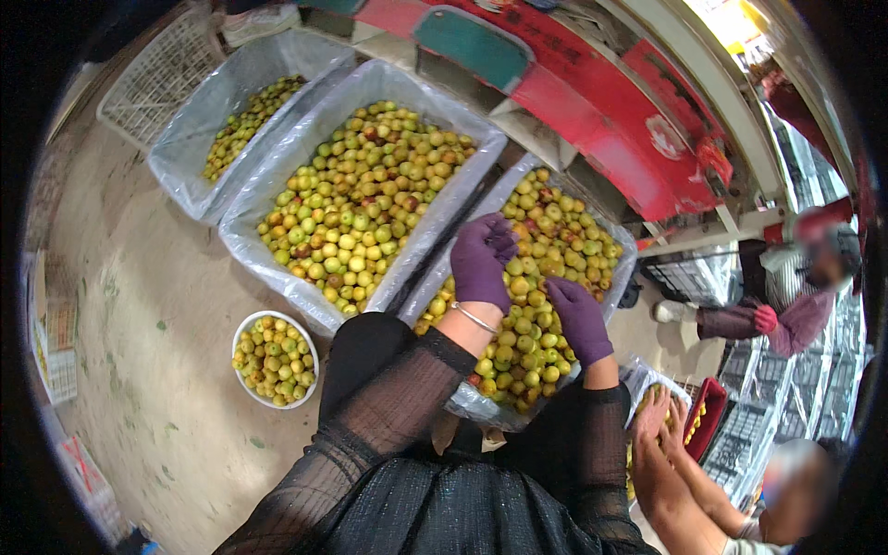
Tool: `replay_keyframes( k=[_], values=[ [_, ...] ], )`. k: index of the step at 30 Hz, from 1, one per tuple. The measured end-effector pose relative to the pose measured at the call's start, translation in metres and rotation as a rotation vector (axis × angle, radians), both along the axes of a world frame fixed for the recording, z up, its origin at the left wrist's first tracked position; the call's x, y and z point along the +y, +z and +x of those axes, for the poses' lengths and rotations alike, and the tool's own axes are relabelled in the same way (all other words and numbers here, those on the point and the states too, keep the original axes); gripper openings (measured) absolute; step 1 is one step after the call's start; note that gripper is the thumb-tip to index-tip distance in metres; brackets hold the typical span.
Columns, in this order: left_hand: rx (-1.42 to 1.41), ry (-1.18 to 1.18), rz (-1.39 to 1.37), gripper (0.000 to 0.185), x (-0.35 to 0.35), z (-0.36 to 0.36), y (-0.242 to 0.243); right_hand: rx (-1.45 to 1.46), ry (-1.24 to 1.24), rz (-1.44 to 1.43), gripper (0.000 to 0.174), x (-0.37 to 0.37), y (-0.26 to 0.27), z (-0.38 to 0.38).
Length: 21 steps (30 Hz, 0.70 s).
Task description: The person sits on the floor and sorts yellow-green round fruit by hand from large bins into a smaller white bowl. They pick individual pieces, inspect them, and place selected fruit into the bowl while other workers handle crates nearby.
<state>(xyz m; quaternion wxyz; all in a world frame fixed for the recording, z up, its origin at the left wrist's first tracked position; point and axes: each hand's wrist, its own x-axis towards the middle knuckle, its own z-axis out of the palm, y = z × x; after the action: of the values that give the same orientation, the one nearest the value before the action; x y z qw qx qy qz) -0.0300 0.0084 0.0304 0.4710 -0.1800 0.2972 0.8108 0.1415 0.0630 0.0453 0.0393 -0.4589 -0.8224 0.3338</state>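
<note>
In front of my lap stands a crate lined with clear plastic film (628, 260), filled with yellow-green jujubes (534, 333), some with brown or reddish patches. My left hand (483, 260), in a purple glove, is over the crate's left side with its fingers curled inward. Whether a fruit is inside those fingers is hidden. My right hand (580, 320), gloved the same way, reaches down over the right part of the pile. Its thumb and fingertips point at the fruit in the middle, and its grip cannot be made out.
To the left stand a larger lined crate of jujubes (354, 215) and a part-filled one (253, 121). A white bowl of jujubes (276, 359) sits on the floor. Behind are a green stool seat (474, 47) and red panel (590, 118). Two other people work at right, one's hands (662, 420) nearby.
</note>
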Motion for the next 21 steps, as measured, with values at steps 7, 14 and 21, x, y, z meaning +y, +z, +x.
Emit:
replay_keyframes(
  k=[7,14,21],
  values=[
    [0.006,0.001,0.037,0.025,-0.002,-0.013,-0.012,0.312,-0.342,0.299,0.032,0.104,-0.027,0.081],
    [0.057,-0.018,-0.035,0.028,-0.001,-0.011,-0.004,-0.187,-0.291,0.569,0.025,0.164,-0.074,0.135],
    [0.085,-0.038,0.002,0.026,-0.006,-0.012,-0.007,-0.293,-0.021,0.647,0.041,0.166,-0.121,0.102]
  ],
)
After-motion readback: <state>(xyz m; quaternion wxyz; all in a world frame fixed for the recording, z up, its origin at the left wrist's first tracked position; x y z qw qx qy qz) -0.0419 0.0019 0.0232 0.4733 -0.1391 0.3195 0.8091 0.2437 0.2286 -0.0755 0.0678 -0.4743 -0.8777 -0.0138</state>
